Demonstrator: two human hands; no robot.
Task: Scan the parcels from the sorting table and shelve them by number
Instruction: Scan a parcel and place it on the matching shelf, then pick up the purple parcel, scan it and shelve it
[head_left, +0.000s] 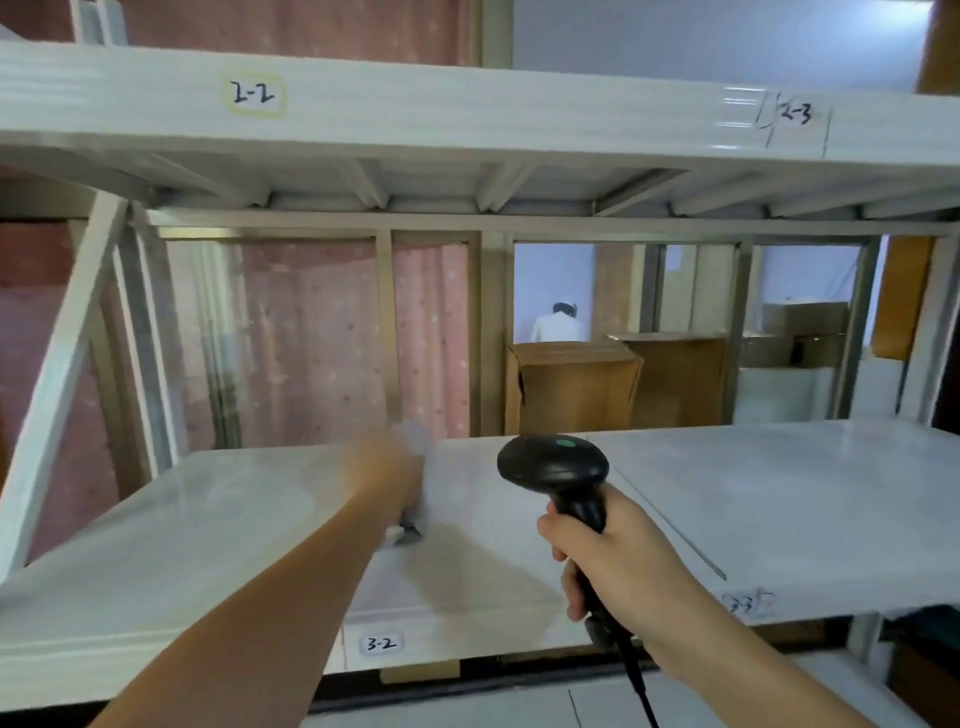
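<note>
Right hand (618, 551) grips black handheld barcode scanner (558, 475); left hand (387, 467) blurred over white shelf (208, 519) w/ pale parcel (415, 452), grip unclear.

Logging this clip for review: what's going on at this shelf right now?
A person stands at a white shelving rack. The right hand grips a black barcode scanner, held upright over the shelf labelled 3-2. The left hand is stretched out over that shelf, blurred by motion, at a small pale parcel; whether it grips the parcel cannot be told. Cardboard boxes stand behind the rack.
</note>
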